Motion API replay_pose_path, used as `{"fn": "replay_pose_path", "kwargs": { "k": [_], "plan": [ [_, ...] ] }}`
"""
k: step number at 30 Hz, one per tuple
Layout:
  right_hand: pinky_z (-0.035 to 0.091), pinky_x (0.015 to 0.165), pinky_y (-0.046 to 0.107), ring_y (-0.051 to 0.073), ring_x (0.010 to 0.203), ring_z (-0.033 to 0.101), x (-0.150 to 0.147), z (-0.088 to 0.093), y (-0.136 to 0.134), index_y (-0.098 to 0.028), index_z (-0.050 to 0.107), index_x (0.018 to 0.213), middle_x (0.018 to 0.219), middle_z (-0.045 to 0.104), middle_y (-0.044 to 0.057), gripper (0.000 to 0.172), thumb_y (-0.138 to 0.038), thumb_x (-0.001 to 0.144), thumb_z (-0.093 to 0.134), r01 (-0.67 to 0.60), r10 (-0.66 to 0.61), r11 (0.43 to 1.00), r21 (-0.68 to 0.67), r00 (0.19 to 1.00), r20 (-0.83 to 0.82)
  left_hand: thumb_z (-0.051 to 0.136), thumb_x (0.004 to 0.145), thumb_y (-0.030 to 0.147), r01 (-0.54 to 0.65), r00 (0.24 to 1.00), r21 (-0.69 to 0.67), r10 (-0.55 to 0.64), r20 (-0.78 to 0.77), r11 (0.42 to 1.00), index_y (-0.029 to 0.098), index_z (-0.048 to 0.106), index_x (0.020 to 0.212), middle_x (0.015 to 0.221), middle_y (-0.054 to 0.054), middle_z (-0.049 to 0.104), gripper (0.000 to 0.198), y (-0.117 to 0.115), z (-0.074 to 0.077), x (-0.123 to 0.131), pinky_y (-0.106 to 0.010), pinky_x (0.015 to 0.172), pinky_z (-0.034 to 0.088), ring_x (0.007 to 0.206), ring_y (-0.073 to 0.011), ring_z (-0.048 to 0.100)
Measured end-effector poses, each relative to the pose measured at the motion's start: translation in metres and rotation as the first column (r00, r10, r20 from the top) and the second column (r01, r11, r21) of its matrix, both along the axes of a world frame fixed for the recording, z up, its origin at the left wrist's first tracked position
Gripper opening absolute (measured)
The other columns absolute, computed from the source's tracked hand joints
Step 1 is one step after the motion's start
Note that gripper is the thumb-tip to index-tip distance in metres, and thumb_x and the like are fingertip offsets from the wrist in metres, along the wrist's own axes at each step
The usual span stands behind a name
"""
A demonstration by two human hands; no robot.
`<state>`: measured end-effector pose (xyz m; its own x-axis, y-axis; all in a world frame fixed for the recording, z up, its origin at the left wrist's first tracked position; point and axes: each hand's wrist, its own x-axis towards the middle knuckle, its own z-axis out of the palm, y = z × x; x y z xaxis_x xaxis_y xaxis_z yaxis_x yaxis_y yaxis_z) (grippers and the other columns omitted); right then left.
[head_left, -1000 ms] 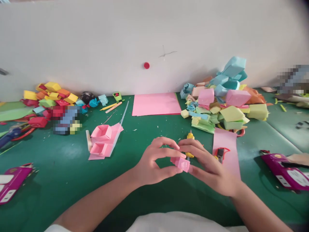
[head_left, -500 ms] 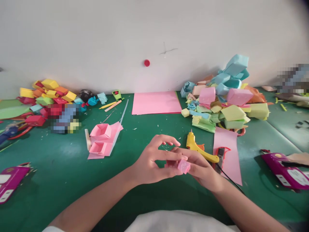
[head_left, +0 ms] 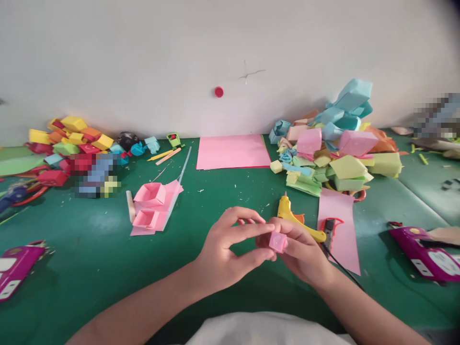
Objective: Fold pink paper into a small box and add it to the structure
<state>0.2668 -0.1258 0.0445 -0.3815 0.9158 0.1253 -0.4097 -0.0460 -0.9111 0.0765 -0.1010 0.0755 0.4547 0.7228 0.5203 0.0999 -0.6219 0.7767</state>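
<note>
Between my hands is a small pink folded paper cube point(head_left: 278, 242). My right hand point(head_left: 305, 249) pinches it from the right, thumb on its side and fingers behind. Reaching from the left, my left hand point(head_left: 230, 249) has thumb and fingers apart, their tips close to the cube; whether they touch it is unclear. Just beyond my right hand, a yellow glue gun point(head_left: 298, 221) lies on the green table point(head_left: 151, 282). Two open pink paper boxes point(head_left: 149, 194) sit on a pink sheet to the left.
Piles of coloured paper boxes lie at the back left point(head_left: 74, 139) and back right point(head_left: 345, 153). A pink sheet point(head_left: 233, 152) rests by the wall. A box cutter point(head_left: 328, 231) lies on pink paper at right. Purple cases point(head_left: 19, 268) stand at both sides; a person's hand point(head_left: 445, 235) is at far right.
The pink cube has moved slightly right and up, turning a little. My left thumb and fingers have spread wider around it, and the other fingers have lowered slightly.
</note>
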Motion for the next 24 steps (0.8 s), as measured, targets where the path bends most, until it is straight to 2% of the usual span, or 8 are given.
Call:
{"fn": "replay_pose_path", "kwargs": {
  "k": [3,6,8,10,12,14,19,24],
  "plan": [
    [0.039,0.064,0.031,0.016,0.066,0.051,0.005,0.004,-0.001,-0.022,0.061,0.079,0.067,0.056,0.000,0.027,-0.042,0.097,0.061,0.058,-0.059,0.998,0.017,0.993,0.099,0.071,0.090,0.027,-0.083,0.991,-0.052,0.077,-0.109,0.995,0.031,0.070,0.122,0.114,-0.005,0.067,0.032,-0.009,-0.007,-0.017,-0.035,0.090,0.058,0.103,-0.0207,0.067],
    [0.038,0.062,0.029,0.015,0.067,0.050,0.013,0.007,-0.002,-0.022,0.061,0.080,0.071,0.057,0.000,0.025,-0.039,0.098,0.061,0.126,-0.141,0.989,0.077,0.961,0.238,0.063,0.094,0.025,-0.347,0.917,0.019,0.343,-0.201,0.938,0.030,0.067,0.119,0.117,-0.005,0.066,0.026,-0.014,-0.020,-0.054,-0.038,0.092,0.055,0.105,-0.0222,0.065],
    [0.039,0.061,0.028,0.015,0.067,0.049,0.018,0.010,-0.004,-0.022,0.062,0.081,0.073,0.057,0.000,0.025,-0.041,0.098,0.061,0.152,-0.180,0.982,0.109,0.923,0.339,0.066,0.092,0.028,-0.593,0.741,0.164,0.614,-0.270,0.788,0.028,0.064,0.117,0.114,-0.005,0.067,0.025,-0.015,-0.028,-0.086,-0.044,0.096,0.051,0.107,-0.0256,0.064],
    [0.039,0.060,0.028,0.015,0.068,0.048,0.024,0.012,-0.004,-0.022,0.062,0.083,0.075,0.056,0.001,0.025,-0.044,0.097,0.061,0.166,-0.196,0.980,0.108,0.882,0.428,0.068,0.090,0.033,-0.776,0.488,0.292,0.826,-0.283,0.559,0.025,0.060,0.115,0.114,-0.008,0.065,0.027,-0.016,-0.035,-0.119,-0.049,0.099,0.047,0.110,-0.0304,0.061],
    [0.038,0.059,0.028,0.015,0.070,0.048,0.027,0.014,-0.004,-0.022,0.061,0.086,0.078,0.056,0.001,0.026,-0.046,0.097,0.061,0.157,-0.178,0.984,0.084,0.852,0.492,0.070,0.087,0.038,-0.854,0.274,0.334,0.892,-0.361,0.398,0.024,0.057,0.113,0.120,-0.010,0.064,0.032,-0.016,-0.041,-0.149,-0.056,0.102,0.042,0.118,-0.0371,0.057],
    [0.037,0.059,0.027,0.015,0.069,0.047,0.028,0.017,-0.001,-0.022,0.059,0.086,0.080,0.056,0.002,0.028,-0.047,0.097,0.060,0.134,-0.151,0.988,0.072,0.823,0.547,0.076,0.078,0.043,-0.889,0.140,0.336,0.883,-0.447,0.311,0.024,0.053,0.119,0.121,-0.012,0.061,0.051,-0.013,-0.048,-0.172,-0.063,0.100,0.038,0.129,-0.0475,0.046],
    [0.033,0.057,0.026,0.013,0.063,0.038,0.021,0.023,0.006,-0.021,0.055,0.085,0.073,0.044,-0.003,0.031,-0.047,0.101,0.050,0.049,-0.122,0.990,0.128,0.741,0.660,0.070,0.080,0.044,-0.875,0.168,0.298,0.816,-0.553,0.382,0.026,0.048,0.114,0.110,-0.005,0.064,0.045,0.003,-0.063,-0.189,-0.062,0.101,0.035,0.111,-0.0413,0.063],
    [0.042,0.065,0.030,0.015,0.073,0.049,0.017,0.024,0.006,-0.022,0.057,0.090,0.084,0.057,0.002,0.022,-0.038,0.102,0.048,-0.029,-0.110,0.984,0.177,0.684,0.721,0.067,0.082,0.043,-0.806,0.166,0.407,0.824,-0.542,0.430,0.018,0.054,0.117,0.113,-0.015,0.068,0.045,0.001,-0.056,-0.170,-0.054,0.104,0.035,0.111,-0.0398,0.062]
  ]
}}
